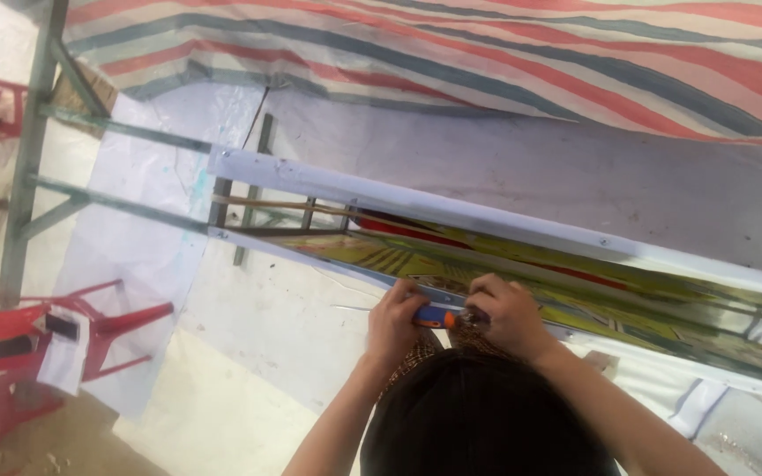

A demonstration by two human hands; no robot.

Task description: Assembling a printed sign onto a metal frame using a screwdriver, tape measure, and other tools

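Both hands side by side on the near white frame rail (310, 251): left hand (396, 319) closed around blue-orange cutter (434, 316), right hand (506, 313) curled shut pinning the printed sheet (451, 264) just beyond it.

Two hands are in view, the left hand (396, 319) and the right hand (506, 313), and between them lies one blue and orange tool (434, 316). Two long white frame rails (416, 207) run across the scene, with one printed colourful banner (522, 269) between them. At the far left stand two red plastic chairs (90, 326) and one green metal frame (33, 167).
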